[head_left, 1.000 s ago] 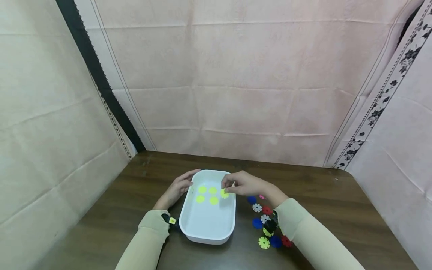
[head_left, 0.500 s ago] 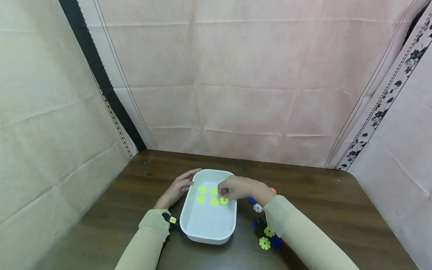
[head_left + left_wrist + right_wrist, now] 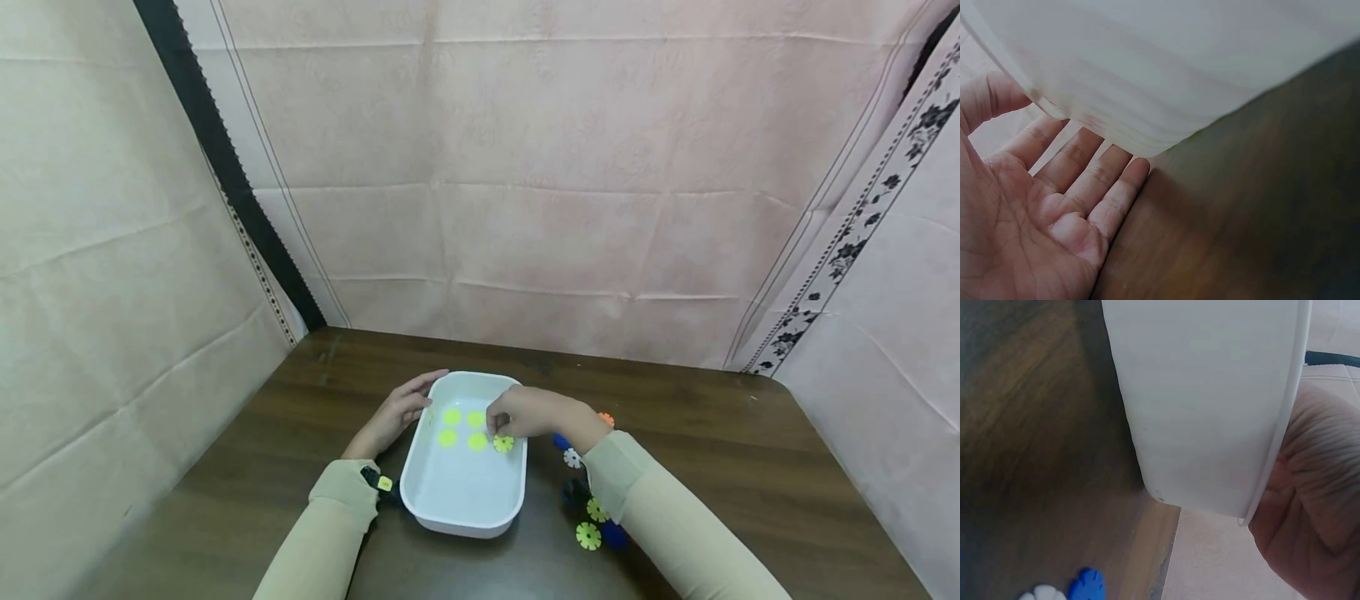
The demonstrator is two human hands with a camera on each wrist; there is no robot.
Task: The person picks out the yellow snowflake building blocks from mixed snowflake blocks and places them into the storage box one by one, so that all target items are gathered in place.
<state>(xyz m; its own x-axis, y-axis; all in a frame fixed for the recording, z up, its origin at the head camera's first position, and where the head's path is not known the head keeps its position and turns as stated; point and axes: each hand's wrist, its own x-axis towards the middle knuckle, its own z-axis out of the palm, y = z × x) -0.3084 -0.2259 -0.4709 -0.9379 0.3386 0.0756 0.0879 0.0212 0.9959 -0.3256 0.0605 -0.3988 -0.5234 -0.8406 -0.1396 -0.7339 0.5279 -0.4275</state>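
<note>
A white tray [image 3: 462,497] stands on the table, with several flat yellow dots [image 3: 477,442] on its floor. My left hand [image 3: 390,423] lies along the tray's left side, thumb at the rim. In the left wrist view its fingers [image 3: 1072,159] stretch fairly straight beside the outer wall. My right hand [image 3: 527,412] reaches over the right rim, its curled fingers at a yellow-green notched interlocking disc [image 3: 504,444] on the tray floor. The fingertips are partly hidden, as is the tray floor beneath them. In the right wrist view the tray wall hides the fingertips.
More notched discs lie on the table [image 3: 420,550] right of the tray, partly behind the right sleeve: yellow-green [image 3: 588,536], blue [image 3: 615,536], white [image 3: 572,458] and orange [image 3: 607,418]. Pale cloth [image 3: 555,167] hangs behind the table and on both sides.
The right hand has moved the yellow-green disc from the upper right of the dots down to the tray floor beside the lower row, then slightly right. The left hand stays in place.
</note>
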